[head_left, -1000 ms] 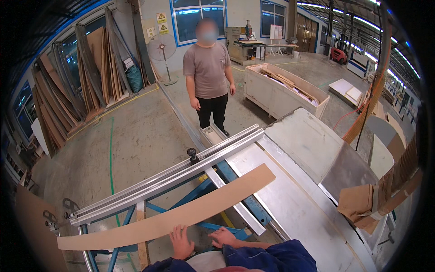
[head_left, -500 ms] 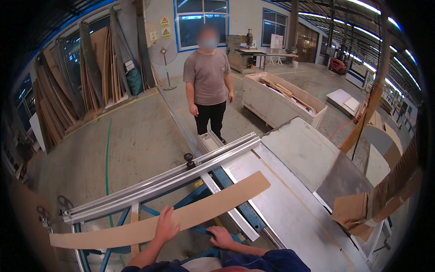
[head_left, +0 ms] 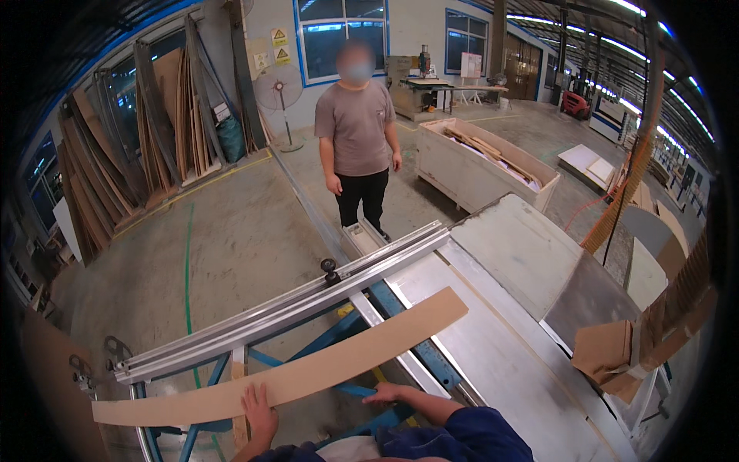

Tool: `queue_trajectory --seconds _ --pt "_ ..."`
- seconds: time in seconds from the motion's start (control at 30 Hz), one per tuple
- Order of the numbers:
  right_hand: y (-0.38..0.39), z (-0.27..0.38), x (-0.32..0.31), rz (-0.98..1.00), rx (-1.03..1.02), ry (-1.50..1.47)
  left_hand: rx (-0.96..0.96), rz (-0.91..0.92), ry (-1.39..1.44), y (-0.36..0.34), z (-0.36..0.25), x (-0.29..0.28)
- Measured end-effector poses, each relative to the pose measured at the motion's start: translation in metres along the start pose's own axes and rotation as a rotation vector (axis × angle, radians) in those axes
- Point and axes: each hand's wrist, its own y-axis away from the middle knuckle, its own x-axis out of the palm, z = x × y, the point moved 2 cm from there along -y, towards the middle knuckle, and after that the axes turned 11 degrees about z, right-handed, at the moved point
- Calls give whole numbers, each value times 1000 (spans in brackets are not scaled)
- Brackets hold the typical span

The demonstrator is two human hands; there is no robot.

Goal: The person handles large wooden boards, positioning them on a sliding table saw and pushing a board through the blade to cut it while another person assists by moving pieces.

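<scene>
A long, narrow brown board point(head_left: 331, 368) lies slantwise across the sliding table of what looks like a panel saw. Its right end rests over the metal bed point(head_left: 493, 339), and its left end reaches over the blue frame point(head_left: 323, 336). My left hand point(head_left: 260, 414) has its fingers spread flat on the board's near edge, left of the middle. Below the board, my right hand point(head_left: 386, 394) is off it, fingers stretched leftward beside a blue bar of the frame. Whether they touch that bar I cannot tell.
Beyond the board runs an aluminium fence point(head_left: 292, 296) with a black knob point(head_left: 329, 269). A person point(head_left: 356, 131) stands past it, arms down. A pale wooden bin point(head_left: 485, 165) holds offcuts. Torn cardboard point(head_left: 608, 350) hangs at the right. Boards point(head_left: 165, 115) lean against the left wall.
My left hand has slid back and left along the board to its near edge. My right hand has shifted slightly, its fingers now pointing left. The board keeps its place on the machine.
</scene>
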Motion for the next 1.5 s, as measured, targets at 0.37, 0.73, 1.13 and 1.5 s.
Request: queue_trajectory --seconds 0.37,0.73,1.13,1.5 --pt "-1 -1 -1 145 24 -62 -7 142 -135 -19 4 -26" --pt "11 10 2 -100 28 245 121 516 -222 -127 49 -76" --pt "18 16 -2 -24 -17 184 7 620 -191 -161 68 -60" --pt "16 9 2 -8 28 -250 114 571 -187 -169 65 -69"
